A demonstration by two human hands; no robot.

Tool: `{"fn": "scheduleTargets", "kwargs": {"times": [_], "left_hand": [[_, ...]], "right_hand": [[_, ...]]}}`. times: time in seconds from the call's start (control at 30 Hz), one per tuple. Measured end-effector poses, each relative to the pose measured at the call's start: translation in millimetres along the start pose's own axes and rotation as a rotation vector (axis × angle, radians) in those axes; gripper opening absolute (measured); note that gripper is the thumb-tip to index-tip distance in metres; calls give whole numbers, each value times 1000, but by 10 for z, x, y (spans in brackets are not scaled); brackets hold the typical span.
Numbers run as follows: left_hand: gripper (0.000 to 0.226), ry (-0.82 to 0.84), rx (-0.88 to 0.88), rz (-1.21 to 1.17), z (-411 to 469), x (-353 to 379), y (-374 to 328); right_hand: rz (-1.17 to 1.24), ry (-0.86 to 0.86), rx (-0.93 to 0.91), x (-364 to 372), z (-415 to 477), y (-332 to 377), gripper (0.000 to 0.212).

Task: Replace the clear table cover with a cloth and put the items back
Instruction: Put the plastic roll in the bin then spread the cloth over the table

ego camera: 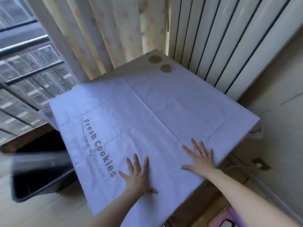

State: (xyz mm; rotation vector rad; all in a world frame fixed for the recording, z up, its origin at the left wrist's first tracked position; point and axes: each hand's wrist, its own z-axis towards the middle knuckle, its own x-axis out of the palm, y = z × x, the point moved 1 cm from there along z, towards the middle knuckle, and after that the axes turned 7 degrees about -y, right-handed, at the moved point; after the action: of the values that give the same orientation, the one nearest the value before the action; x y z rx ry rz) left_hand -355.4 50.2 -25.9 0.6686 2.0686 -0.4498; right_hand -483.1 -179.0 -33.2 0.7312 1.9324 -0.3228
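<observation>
The cloth (147, 104) lies spread over the counter, which is hidden beneath it. Its "Fresh Cookies" lettering runs toward the near left, and two printed cookies sit at the far corner. The step in hand is judged to be the smoothing of the cloth: fold creases are seen crossing it, and nothing has yet been set back on it (the items themselves are not in view).

The left hand (139, 174) is laid flat on the near part of the cloth, fingers straight and spread, with nothing held. The right hand (200, 159) is pressed flat just to its right, near the right edge, and is equally spread.

Next, the palms would probably need to be swept outward along the creases. The overhang should then be evened before anything is returned.
</observation>
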Motion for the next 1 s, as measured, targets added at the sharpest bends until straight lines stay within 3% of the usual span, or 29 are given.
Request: {"fn": "scheduleTargets", "kwargs": {"times": [0.63, 0.83, 1.0], "left_hand": [[129, 1, 44, -8, 61, -17, 193], [131, 0, 33, 5, -179, 111, 235], [137, 3, -14, 37, -234, 151, 198]], "right_hand": [[-45, -13, -35, -6, 134, 44, 88], [-22, -153, -48, 201, -47, -55, 99], [113, -282, 25, 485, -219, -185, 67]]}}
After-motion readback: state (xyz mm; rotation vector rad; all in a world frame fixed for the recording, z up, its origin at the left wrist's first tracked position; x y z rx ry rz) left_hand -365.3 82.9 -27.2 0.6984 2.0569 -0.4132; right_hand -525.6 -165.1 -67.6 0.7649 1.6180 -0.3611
